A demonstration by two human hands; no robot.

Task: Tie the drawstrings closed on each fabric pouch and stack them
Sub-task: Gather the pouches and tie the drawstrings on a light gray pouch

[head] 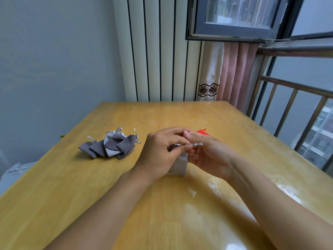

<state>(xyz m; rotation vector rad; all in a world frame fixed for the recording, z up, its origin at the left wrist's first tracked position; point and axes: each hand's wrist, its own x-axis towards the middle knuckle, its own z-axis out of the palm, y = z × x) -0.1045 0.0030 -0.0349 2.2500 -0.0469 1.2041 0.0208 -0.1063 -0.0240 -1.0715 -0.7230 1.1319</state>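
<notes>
A light grey fabric pouch (179, 166) hangs between my hands above the middle of the wooden table (180, 213). My left hand (160, 152) pinches its silver drawstring (195, 144) at the pouch's gathered top. My right hand (207, 152) holds the same top from the other side, thumb against my left fingers. The pouch's mouth is mostly hidden by my fingers. To the left lies a heap of several dark and light grey pouches (111, 146) with silver cords. A red pouch (202, 132) peeks out behind my right hand.
A white ribbed radiator (158, 51) and a pink curtain (234, 73) stand behind the table's far edge. A window with a metal railing (297, 109) runs along the right side. Pale fabric (16, 170) lies below the table's left edge.
</notes>
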